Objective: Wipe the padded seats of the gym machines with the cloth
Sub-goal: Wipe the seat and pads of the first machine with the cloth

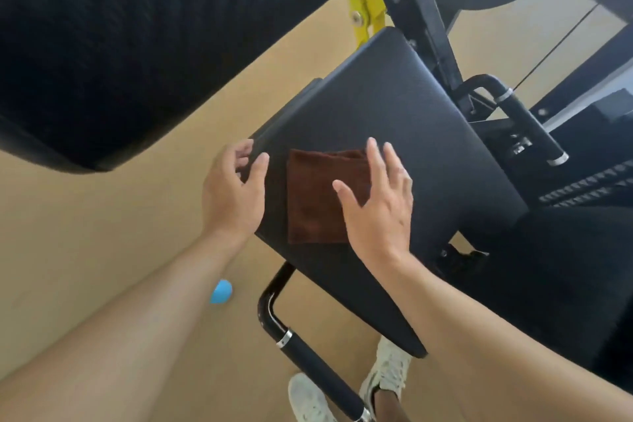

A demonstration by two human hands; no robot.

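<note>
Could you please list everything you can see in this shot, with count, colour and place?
padded seat: one, black, centre.
cloth: one, brown, folded flat on the seat's near part.
large pad: one, black, upper left.
handles: two, black with chrome rings, right and bottom centre.
frame bracket: one, yellow, top centre.
floor: tan.
blue object: one, on the floor, unclear.
shoes: two, white, bottom.
left hand: at the seat's left edge.
right hand: open, over the cloth.

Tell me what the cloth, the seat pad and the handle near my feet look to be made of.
Cloth: brown, fuzzy matte nap, probably microfibre or terry.
Seat pad: black, smooth, faint sheen, likely vinyl or leatherette over padding.
Handle: glossy black metal tube, matte grip, maybe foam or rubber, with silver rings.
</note>
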